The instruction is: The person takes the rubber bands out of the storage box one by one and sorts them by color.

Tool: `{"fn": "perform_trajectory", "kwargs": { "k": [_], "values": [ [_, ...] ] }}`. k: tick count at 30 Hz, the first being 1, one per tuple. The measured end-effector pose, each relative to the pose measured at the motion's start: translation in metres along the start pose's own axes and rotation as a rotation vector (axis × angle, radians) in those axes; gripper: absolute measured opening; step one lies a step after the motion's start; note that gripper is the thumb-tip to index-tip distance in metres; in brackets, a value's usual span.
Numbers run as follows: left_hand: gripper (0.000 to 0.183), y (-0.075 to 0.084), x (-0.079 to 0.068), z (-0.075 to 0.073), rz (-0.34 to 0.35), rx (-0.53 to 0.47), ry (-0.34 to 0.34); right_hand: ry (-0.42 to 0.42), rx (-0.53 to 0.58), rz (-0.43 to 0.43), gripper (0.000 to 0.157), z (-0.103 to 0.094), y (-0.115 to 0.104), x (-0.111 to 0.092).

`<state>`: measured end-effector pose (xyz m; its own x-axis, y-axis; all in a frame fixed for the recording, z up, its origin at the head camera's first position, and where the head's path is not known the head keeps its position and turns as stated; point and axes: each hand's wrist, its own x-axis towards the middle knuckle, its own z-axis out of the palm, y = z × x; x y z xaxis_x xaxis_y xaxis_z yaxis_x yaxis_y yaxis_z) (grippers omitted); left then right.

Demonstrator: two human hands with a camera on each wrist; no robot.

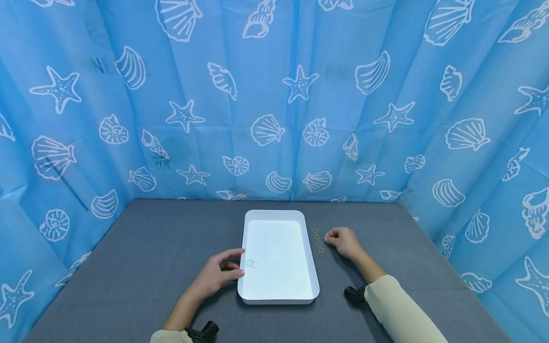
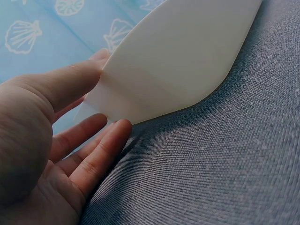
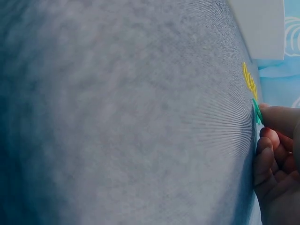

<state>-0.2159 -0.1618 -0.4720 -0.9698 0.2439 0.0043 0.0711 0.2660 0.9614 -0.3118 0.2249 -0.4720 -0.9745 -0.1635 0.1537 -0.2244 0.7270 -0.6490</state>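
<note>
A white rectangular tray [image 1: 278, 302] lies on the grey tabletop. My left hand [image 1: 216, 276] touches its left side, thumb and fingers fairly straight; in the left wrist view the fingertips [image 2: 123, 126] rest against the tray wall [image 2: 173, 61]. Inside the tray, a thin green rubber band [image 1: 249, 263] overlaps a yellow one [image 1: 254, 265]. Right of the tray, my right hand [image 1: 344, 242] is low over the table, thumb and fingertips together. A green rubber band [image 3: 257, 112] is pinched at their tips. Several yellow rubber bands [image 1: 319, 244] lie in a column beside it.
A blue curtain [image 1: 274, 95] with white shell and starfish prints hangs behind the table and along both sides. Black devices are strapped to the left wrist [image 1: 203, 332] and the right wrist [image 1: 355, 295]. Grey cloth [image 1: 150, 267] covers the table.
</note>
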Motion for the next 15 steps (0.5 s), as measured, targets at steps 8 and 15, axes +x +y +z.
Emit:
{"fn": "perform_trajectory", "kwargs": {
  "k": [8, 15],
  "values": [
    [0.054, -0.012, 0.005, 0.0, -0.015, 0.015, 0.006, 0.006, -0.029, 0.066, 0.006, 0.004, 0.001, 0.003],
    [0.052, -0.007, 0.003, -0.001, -0.004, 0.011, 0.001, 0.015, 0.065, 0.072, 0.005, 0.0, -0.003, 0.004]
  ]
}}
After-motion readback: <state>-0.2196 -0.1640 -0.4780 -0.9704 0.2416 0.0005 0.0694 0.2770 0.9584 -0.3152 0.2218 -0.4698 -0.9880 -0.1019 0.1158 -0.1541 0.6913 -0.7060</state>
